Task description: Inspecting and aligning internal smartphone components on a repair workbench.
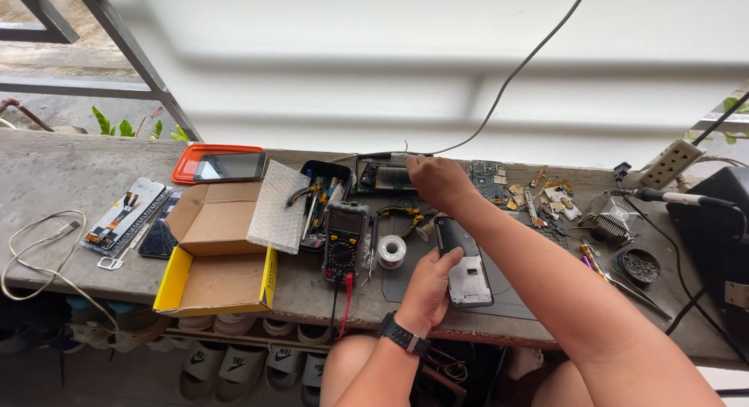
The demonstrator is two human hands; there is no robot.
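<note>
My left hand (427, 286) rests on the lower end of an opened phone body (465, 268) that lies flat on a grey work mat (511, 294), steadying it. My right hand (434, 179) reaches across to the back of the bench, fingers closed around a small part at the end of a cable, just beside a dark phone frame (382, 177). A black watch sits on my left wrist. What the right fingers hold is mostly hidden.
A multimeter (344, 239), solder spool (391, 249), tool tray (321, 200), open yellow cardboard box (214, 263), bubble wrap and an orange-cased phone (220, 165) lie to the left. A circuit board (488, 178), small parts, tweezers (620, 282) and power strip (672, 163) lie to the right.
</note>
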